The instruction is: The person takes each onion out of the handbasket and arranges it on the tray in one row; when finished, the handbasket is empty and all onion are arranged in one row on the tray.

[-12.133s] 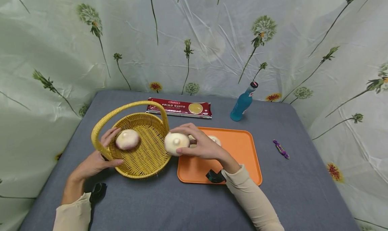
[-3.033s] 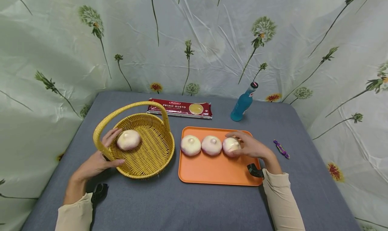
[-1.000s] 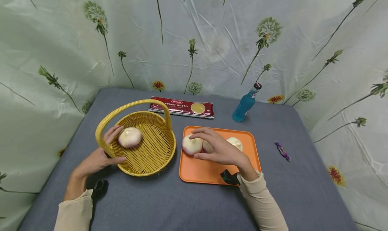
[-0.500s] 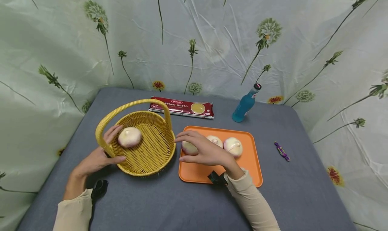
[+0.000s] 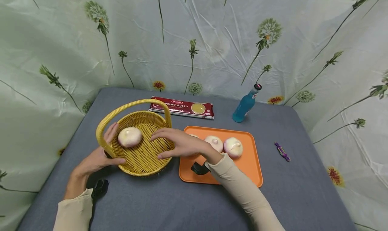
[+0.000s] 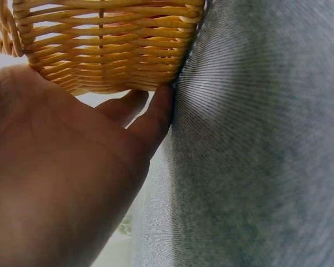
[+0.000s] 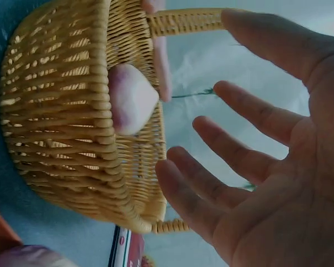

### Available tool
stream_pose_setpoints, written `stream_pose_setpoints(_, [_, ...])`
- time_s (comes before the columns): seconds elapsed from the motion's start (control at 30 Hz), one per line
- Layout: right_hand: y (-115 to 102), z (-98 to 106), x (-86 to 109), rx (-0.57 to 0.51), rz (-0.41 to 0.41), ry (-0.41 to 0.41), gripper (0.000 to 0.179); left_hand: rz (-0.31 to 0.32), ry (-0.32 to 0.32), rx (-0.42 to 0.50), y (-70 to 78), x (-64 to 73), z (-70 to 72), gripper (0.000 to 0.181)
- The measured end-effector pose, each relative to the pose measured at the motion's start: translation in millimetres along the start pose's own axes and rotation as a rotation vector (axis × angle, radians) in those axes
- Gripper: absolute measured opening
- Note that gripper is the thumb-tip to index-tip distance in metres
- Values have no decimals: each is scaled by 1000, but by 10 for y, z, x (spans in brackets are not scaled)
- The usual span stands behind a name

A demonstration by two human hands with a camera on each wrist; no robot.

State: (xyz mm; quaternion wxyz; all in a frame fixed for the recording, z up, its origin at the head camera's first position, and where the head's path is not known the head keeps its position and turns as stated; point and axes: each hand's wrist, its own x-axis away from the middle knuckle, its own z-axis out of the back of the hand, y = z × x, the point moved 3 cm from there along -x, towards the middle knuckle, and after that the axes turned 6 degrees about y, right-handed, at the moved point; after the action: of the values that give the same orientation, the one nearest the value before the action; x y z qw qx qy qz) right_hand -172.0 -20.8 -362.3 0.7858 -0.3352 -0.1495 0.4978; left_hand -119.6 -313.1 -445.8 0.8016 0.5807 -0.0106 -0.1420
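A yellow wicker basket [image 5: 145, 163] with an arched handle stands at left, one white-and-purple turnip [image 5: 129, 137] inside it. My left hand [image 5: 96, 161] rests against its left side, thumb by the front rim; in the left wrist view its straight fingers [image 6: 156, 119] touch the outer weave. Over the basket's right part reaches my right hand [image 5: 179, 144], empty, fingers spread; the right wrist view shows its bare palm [image 7: 278, 189]. On the orange tray [image 5: 250, 170] a row holds a middle turnip [image 5: 214, 143], a right turnip [image 5: 233, 147] and a left one mostly hidden by my right hand.
Behind the basket lies a red packet [image 5: 185, 108] marked Primo Gusto. A blue bottle [image 5: 244, 105] with a dark cap stands behind the tray. To the right is a purple wrapped candy [image 5: 282, 152]. A flower-patterned curtain [image 5: 212, 38] hangs behind the grey-covered table [image 5: 151, 204].
Twelve seconds ago my right hand held a turnip between basket and tray; later it released one at the row's right end. Since then it has moved left, empty, over the basket.
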Motion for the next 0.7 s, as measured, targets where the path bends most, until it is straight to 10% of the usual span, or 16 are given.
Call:
stream_pose_setpoints(0.27, [-34, 7, -385, -35, 51, -62, 54, 28, -15, 58, 23, 12, -11, 131])
stream_pose_setpoints(0.7, [94, -59, -796, -181, -128, -137, 54, 39, -17, 36, 20, 6, -9, 130])
